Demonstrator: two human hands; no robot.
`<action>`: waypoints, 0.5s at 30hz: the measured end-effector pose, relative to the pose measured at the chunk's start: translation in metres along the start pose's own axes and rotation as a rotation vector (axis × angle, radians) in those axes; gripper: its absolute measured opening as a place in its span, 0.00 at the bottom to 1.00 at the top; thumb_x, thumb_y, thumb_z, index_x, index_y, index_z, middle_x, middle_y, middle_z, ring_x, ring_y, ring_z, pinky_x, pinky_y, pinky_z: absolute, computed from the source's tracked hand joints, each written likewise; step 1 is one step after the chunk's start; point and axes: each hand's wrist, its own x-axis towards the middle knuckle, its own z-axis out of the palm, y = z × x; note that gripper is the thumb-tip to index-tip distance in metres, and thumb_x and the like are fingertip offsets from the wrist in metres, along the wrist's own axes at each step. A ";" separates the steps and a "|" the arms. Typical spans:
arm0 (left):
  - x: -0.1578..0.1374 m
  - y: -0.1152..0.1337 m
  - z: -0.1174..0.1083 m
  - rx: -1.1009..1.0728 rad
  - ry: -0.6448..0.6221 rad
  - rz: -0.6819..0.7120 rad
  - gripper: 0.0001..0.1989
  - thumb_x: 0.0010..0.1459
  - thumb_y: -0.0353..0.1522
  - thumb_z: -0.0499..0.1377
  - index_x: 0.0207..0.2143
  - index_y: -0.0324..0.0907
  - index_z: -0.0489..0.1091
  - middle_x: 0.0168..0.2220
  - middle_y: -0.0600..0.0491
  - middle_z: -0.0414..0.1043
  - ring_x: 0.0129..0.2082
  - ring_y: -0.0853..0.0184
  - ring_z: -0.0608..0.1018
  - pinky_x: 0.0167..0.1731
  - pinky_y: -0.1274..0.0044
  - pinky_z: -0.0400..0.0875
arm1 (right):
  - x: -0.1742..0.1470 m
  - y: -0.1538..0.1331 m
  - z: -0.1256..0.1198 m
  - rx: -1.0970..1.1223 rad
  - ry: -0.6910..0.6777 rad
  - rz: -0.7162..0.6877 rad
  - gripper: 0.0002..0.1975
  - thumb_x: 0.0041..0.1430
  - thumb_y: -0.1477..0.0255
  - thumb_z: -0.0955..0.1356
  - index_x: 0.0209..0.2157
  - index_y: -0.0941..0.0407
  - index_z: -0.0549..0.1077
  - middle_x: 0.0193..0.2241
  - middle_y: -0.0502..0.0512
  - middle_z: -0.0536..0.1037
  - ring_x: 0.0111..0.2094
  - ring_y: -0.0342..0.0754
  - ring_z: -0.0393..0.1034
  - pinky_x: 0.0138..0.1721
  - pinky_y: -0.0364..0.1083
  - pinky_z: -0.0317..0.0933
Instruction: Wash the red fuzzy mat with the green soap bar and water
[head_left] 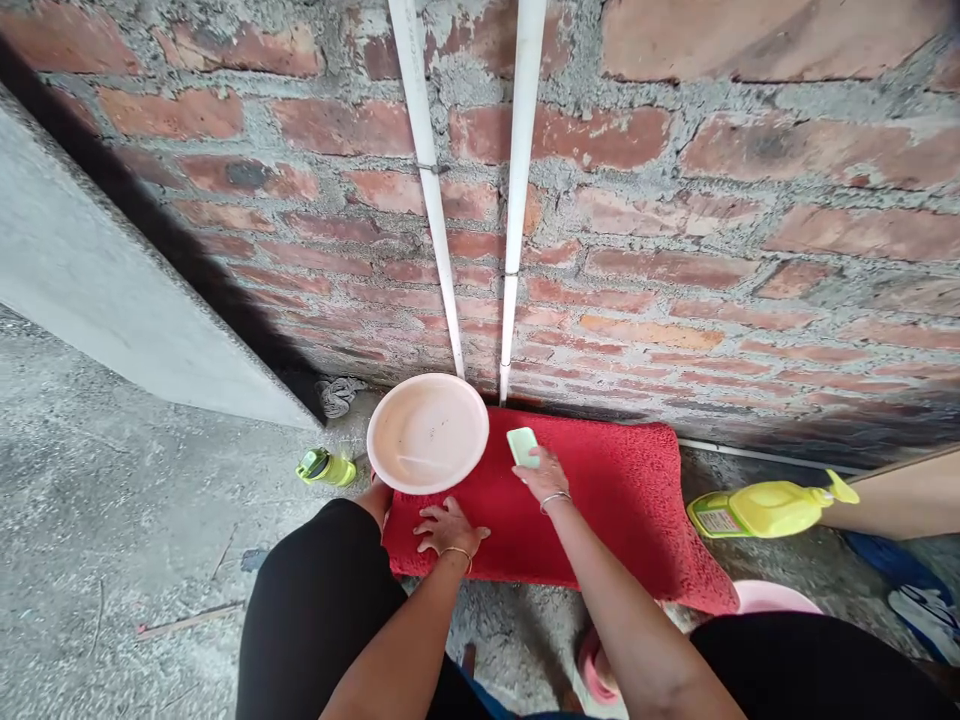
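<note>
1. Rough brick wall (675,200) fills the upper frame, with two white pipes (517,200) running down its middle to a gritty concrete floor (112,520); a grey slab leans in from the upper left.
2. At the centre of the frame, a red mat (622,500) lies on the floor against the foot of the wall. It is the thing both hands are working on.
3. A pale pink basin (427,432) sits on the mat's left end, just below the pipes.
4. A yellow spray bottle (765,508) lies on its side at the right of the frame, off the mat's right edge; a small green bottle (326,467) lies at centre left.
5. The right hand (541,470) reaches forward with the arm extended, fingers closed around a light green bar (523,445), likely soap, pressed to the mat beside the basin.
6. The left hand (448,528) lies flat and spread on the mat's near edge, holding nothing, arm bent.
7. Judging from this, the mat is being soaped, at an early stage; the next stroke calls for firm bracing by the flat hand so the mat does not slide.
</note>
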 end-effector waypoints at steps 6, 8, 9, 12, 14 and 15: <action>0.000 0.006 -0.008 -0.013 -0.032 -0.047 0.45 0.38 0.49 0.69 0.56 0.43 0.58 0.64 0.25 0.46 0.59 0.25 0.59 0.41 0.44 0.65 | 0.007 -0.020 0.003 -0.284 -0.082 -0.161 0.25 0.48 0.64 0.72 0.50 0.48 0.70 0.48 0.54 0.68 0.47 0.51 0.67 0.46 0.47 0.60; 0.000 0.006 -0.009 -0.028 -0.034 -0.038 0.44 0.38 0.49 0.69 0.55 0.42 0.58 0.64 0.25 0.46 0.60 0.26 0.59 0.41 0.44 0.65 | 0.012 0.006 -0.017 -0.310 -0.026 -0.114 0.24 0.49 0.64 0.71 0.50 0.48 0.70 0.47 0.54 0.68 0.47 0.51 0.67 0.46 0.47 0.60; -0.001 0.005 -0.009 -0.036 -0.032 -0.032 0.44 0.38 0.49 0.68 0.55 0.42 0.58 0.64 0.25 0.46 0.60 0.26 0.59 0.41 0.44 0.65 | 0.014 0.025 -0.030 -0.308 0.009 -0.067 0.24 0.49 0.63 0.71 0.50 0.48 0.71 0.47 0.54 0.68 0.47 0.51 0.68 0.46 0.47 0.61; -0.002 0.003 -0.009 -0.061 -0.025 -0.021 0.43 0.40 0.48 0.68 0.55 0.42 0.57 0.64 0.24 0.46 0.60 0.27 0.59 0.41 0.43 0.65 | 0.014 0.096 -0.074 -0.237 0.134 0.136 0.26 0.49 0.60 0.71 0.51 0.50 0.71 0.48 0.57 0.69 0.44 0.52 0.70 0.44 0.48 0.63; -0.003 0.002 -0.008 -0.075 -0.017 -0.021 0.43 0.39 0.48 0.68 0.55 0.43 0.57 0.64 0.25 0.45 0.60 0.27 0.59 0.42 0.43 0.64 | 0.011 0.146 -0.101 -0.154 0.223 0.286 0.27 0.48 0.58 0.71 0.49 0.53 0.71 0.48 0.60 0.71 0.43 0.54 0.71 0.43 0.49 0.64; -0.003 0.002 -0.008 -0.079 -0.015 -0.023 0.44 0.39 0.48 0.68 0.55 0.43 0.57 0.64 0.25 0.45 0.60 0.27 0.59 0.42 0.43 0.64 | 0.010 0.168 -0.112 -0.125 0.273 0.356 0.27 0.47 0.58 0.72 0.48 0.54 0.72 0.46 0.62 0.73 0.42 0.55 0.72 0.42 0.50 0.64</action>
